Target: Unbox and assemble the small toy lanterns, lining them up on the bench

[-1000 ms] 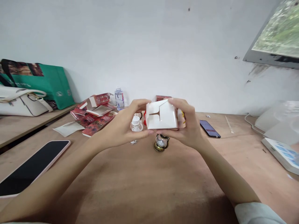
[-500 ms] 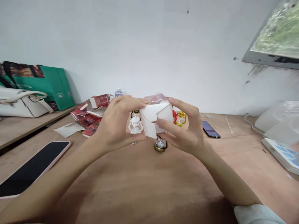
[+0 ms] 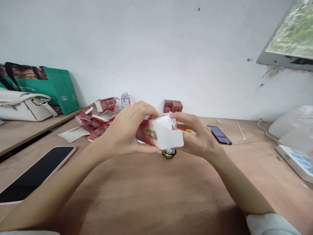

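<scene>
Wooden table (image 3: 151, 195), two hands folding a small carton above it.

Left to right: a phone (image 3: 34, 174) lies flat, red cartons (image 3: 97, 119) are piled behind; the left hand (image 3: 124, 133) grips the box (image 3: 160, 133) by its red side, fingers curled over the top, while the right hand (image 3: 198, 137) pinches the white flap. Thin card: probably light, easily creased, best held at the edges.

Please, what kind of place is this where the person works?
Probably a small, informal packing workspace, not a factory line. Both hands fold a small red carton over a bare plywood table; more flat red cartons lie piled at the back, and a handbag sits on a side bench.
</scene>
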